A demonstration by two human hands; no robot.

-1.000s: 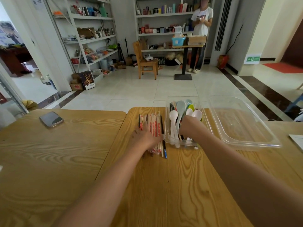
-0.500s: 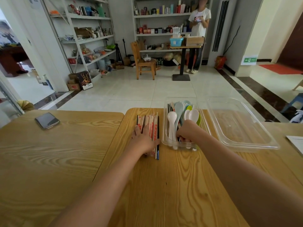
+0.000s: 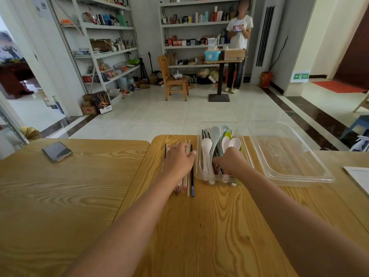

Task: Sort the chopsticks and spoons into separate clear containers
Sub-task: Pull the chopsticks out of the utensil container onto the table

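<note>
A narrow clear container [image 3: 198, 170] stands at the table's far side and holds white, pale blue and green spoons [image 3: 206, 145] mixed with dark chopsticks. My right hand [image 3: 229, 160] reaches into its near end, fingers curled, and pinches a dark chopstick with a blue tip [image 3: 220, 170]. Just left of the container, a pile of wrapped and bare chopsticks [image 3: 188, 184] lies on the wood. My left hand [image 3: 179, 158] rests flat on that pile and hides its middle. A wider clear container [image 3: 289, 156] sits empty to the right.
A phone [image 3: 57, 150] lies on the left table, which meets the right table along a seam [image 3: 137, 172]. A sheet of paper [image 3: 359, 176] lies at the right edge. Far behind, a person [image 3: 238, 37] stands by a small stand, beside a wooden chair [image 3: 173, 80].
My left hand has slid a little farther along the chopstick pile. My right hand has dug lower into the near end of the narrow container.
</note>
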